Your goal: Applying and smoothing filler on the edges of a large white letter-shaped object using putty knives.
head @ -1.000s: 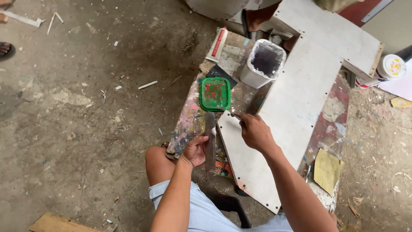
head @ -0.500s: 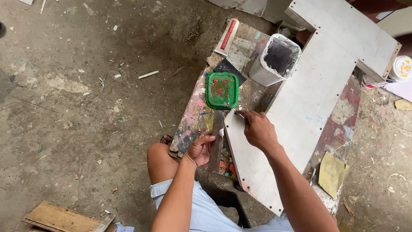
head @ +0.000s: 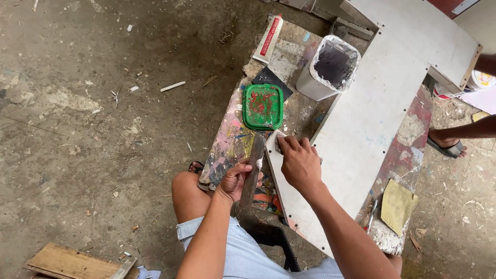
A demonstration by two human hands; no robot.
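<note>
My left hand (head: 235, 180) grips a long flat putty knife (head: 252, 164) that points away from me, with a dab of white filler near its edge. My right hand (head: 298, 163) presses a small scraper (head: 279, 140) onto the near corner of a white L-shaped board (head: 372, 108). The board lies on a paint-stained bench (head: 227, 150). A green square lid (head: 263, 106) smeared with red paint sits just beyond both hands. A white tub (head: 330, 67) with dark contents stands behind it.
A white and red tube (head: 267, 39) lies at the bench's far end. A yellow sandpaper sheet (head: 398, 205) rests at the right. Another person's foot in a sandal (head: 445, 142) stands at the right edge. Wood scraps (head: 72, 263) lie on the dirty concrete floor.
The view has shifted, so the bench sits lower in frame. My right hand stays at the board's corner and my left hand keeps hold of the putty knife beside it.
</note>
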